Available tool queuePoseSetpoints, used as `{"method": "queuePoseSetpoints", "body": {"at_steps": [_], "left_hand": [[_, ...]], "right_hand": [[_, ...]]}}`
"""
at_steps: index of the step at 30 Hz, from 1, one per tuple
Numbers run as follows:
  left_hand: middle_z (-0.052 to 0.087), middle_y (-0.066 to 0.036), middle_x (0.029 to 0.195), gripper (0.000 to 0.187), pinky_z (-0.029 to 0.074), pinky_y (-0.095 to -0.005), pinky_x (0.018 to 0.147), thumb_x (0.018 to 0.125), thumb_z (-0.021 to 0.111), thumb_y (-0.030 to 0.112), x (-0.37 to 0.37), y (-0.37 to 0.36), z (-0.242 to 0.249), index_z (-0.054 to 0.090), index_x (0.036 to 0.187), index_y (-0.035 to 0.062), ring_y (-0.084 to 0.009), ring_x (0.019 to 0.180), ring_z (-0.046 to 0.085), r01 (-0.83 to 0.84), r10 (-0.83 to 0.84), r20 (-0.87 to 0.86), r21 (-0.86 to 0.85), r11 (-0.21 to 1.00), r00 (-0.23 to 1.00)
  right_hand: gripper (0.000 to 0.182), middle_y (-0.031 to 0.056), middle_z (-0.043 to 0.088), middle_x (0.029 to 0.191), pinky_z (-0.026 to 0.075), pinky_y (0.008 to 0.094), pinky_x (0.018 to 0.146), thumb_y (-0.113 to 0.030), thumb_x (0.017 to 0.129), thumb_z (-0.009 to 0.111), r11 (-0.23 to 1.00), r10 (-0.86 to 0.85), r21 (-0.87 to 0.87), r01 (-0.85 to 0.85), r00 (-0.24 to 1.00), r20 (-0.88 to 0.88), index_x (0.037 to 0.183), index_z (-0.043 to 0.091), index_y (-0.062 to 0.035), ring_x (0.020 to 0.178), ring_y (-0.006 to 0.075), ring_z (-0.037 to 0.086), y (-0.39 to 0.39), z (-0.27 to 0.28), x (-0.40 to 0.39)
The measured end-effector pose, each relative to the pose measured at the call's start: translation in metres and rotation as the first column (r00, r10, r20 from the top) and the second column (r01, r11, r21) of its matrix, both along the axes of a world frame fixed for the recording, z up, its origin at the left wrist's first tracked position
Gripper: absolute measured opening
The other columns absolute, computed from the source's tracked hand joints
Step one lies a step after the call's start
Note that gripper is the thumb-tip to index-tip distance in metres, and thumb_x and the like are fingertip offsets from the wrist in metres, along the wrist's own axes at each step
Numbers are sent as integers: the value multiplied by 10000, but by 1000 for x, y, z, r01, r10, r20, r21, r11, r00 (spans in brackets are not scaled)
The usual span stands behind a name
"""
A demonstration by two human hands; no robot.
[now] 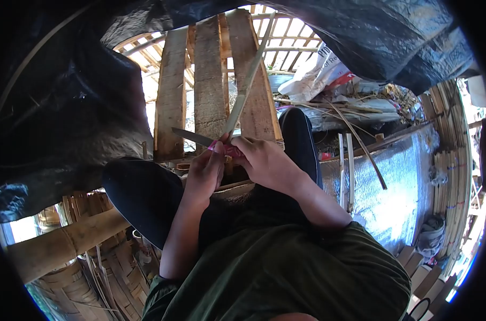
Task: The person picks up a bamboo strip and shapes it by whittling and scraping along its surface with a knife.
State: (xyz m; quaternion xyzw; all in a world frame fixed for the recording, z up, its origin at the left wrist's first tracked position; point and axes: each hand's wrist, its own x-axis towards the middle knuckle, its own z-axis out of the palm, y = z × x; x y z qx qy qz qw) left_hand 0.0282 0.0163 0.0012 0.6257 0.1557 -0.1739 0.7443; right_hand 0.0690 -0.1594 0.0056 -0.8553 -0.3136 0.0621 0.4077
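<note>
Our right hand (264,160) grips the pink-handled knife (195,137), our left hand (205,171) pinches the bamboo strip (243,88) at the blade above our knees; a slip off the grain would likely cut the left fingers.

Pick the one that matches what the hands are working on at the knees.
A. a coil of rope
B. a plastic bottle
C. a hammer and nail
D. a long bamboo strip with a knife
D: the bamboo strip rises from the right hand and left hand, and the knife blade juts left at its base.
</note>
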Motion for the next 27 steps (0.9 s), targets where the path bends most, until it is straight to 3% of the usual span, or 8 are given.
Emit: {"method": "queuePoseSetpoints", "body": {"at_steps": [7, 9, 14, 17, 20, 23, 24, 27], "left_hand": [[372, 110, 575, 452, 234, -181, 420, 1046, 434, 382, -4, -1, -4, 568, 1312, 42, 22, 465, 301, 12, -10, 52, -23, 1000, 999], [389, 104, 596, 448, 240, -182, 418, 1050, 415, 382, -6, -6, 1, 585, 1275, 34, 15, 466, 306, -86, 87, 76, -27, 996, 993], [403, 70, 588, 387, 282, -218, 410, 1057, 400, 331, -8, 7, -20, 603, 1146, 14, -16, 452, 344, 78, -80, 31, 49, 996, 996], [441, 35, 568, 364, 313, -240, 401, 1055, 388, 324, -9, 12, -21, 593, 1028, 24, -51, 430, 390, 127, -125, -44, 48, 991, 991], [474, 1, 539, 440, 323, -249, 377, 1051, 376, 397, -12, 10, -14, 573, 897, 36, -78, 393, 403, 107, -107, -73, 0, 994, 992], [477, -1, 540, 431, 323, -250, 369, 1047, 386, 399, -12, 10, -12, 570, 888, 44, -87, 386, 402, 104, -129, -231, -117, 988, 964], [476, -2, 535, 419, 327, -257, 370, 1045, 391, 394, -12, 11, -14, 569, 889, 48, -89, 387, 406, 104, -131, -237, -122, 987, 963], [466, 2, 523, 414, 327, -270, 376, 1042, 398, 385, -12, 17, -18, 569, 859, 54, -89, 396, 410, 93, -110, -223, -87, 992, 969]], "right_hand": [[226, 202, 626, 812, 514, 460, 665, -46, 858, 628, 991, -73, -99, 88, 986, 150, 1063, 540, -12, 804, 376, 650, -3, 14, 21], [152, 221, 622, 781, 504, 464, 657, -22, 859, 604, 963, -161, -210, 167, 986, 49, 1007, 576, -14, 790, 403, 631, -5, 29, 27], [56, 225, 628, 787, 472, 428, 613, -9, 858, 610, 998, 22, -61, -22, 1000, 0, 907, 599, 17, 759, 405, 628, -15, 3, 40], [78, 194, 604, 717, 443, 398, 570, -32, 868, 635, 998, 22, -50, -25, 999, -49, 893, 587, 24, 645, 323, 632, -14, 2, 39], [136, 101, 504, 634, 384, 326, 524, -97, 919, 626, 993, -116, -14, 116, 990, -77, 899, 567, 24, 560, 127, 450, -20, 6, 46], [176, 98, 513, 639, 385, 328, 526, -144, 937, 620, 955, -284, 46, 294, 947, -152, 894, 570, 19, 567, 125, 457, -26, -2, 64], [287, 108, 506, 608, 393, 339, 521, -232, 949, 624, 936, -348, -54, 347, 937, -11, 825, 588, 25, 558, 119, 470, -26, 0, 71], [395, 137, 508, 565, 397, 357, 503, -313, 946, 632, 862, -446, -290, 416, 894, -45, 754, 608, 32, 513, 143, 472, -19, 3, 85]]}}
